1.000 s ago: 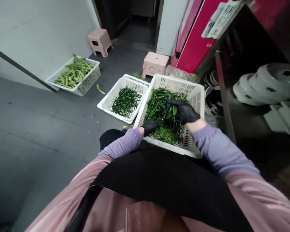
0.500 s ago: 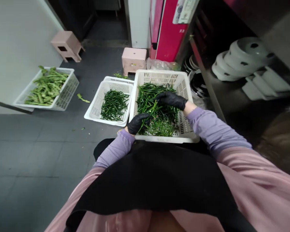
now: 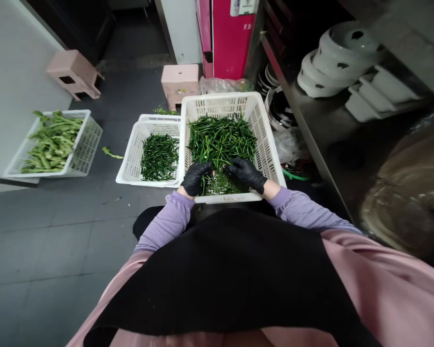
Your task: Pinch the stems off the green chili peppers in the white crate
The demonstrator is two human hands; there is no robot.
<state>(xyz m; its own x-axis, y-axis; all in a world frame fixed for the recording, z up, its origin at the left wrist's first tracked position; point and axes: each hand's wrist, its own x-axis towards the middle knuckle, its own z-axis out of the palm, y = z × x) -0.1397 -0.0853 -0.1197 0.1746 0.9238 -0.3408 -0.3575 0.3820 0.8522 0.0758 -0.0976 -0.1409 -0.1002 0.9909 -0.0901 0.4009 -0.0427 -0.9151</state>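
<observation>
Both my hands wear black gloves and are inside the near part of a large white plastic crate point(image 3: 227, 198). It holds a heap of slender, glossy green vegetables point(image 3: 224, 135) that look like long green chili peppers. Thin, lighter stem pieces point(image 3: 224, 184) lie at the crate's near side. My left hand point(image 3: 196, 177) is closed around some of the peppers at the near left corner. Opposite it, my right hand point(image 3: 246, 173) has its fingers closed on peppers, with the fingertips partly hidden among them. A smaller white basket point(image 3: 130, 161) with similar peppers point(image 3: 160, 156) stands left of the crate.
Thick light-green stalks fill another white basket point(image 3: 85, 152) by the left wall. Pink stools point(image 3: 181, 82) stand beyond the crates and near the doorway. To the right runs a metal shelf point(image 3: 321, 144) with white stacked ware point(image 3: 342, 58). A pink-red cabinet point(image 3: 233, 46) is behind.
My right hand has come down and toward me, from over the heap to opposite my left hand. My left hand stays near the crate's left corner. The camera view has shifted.
</observation>
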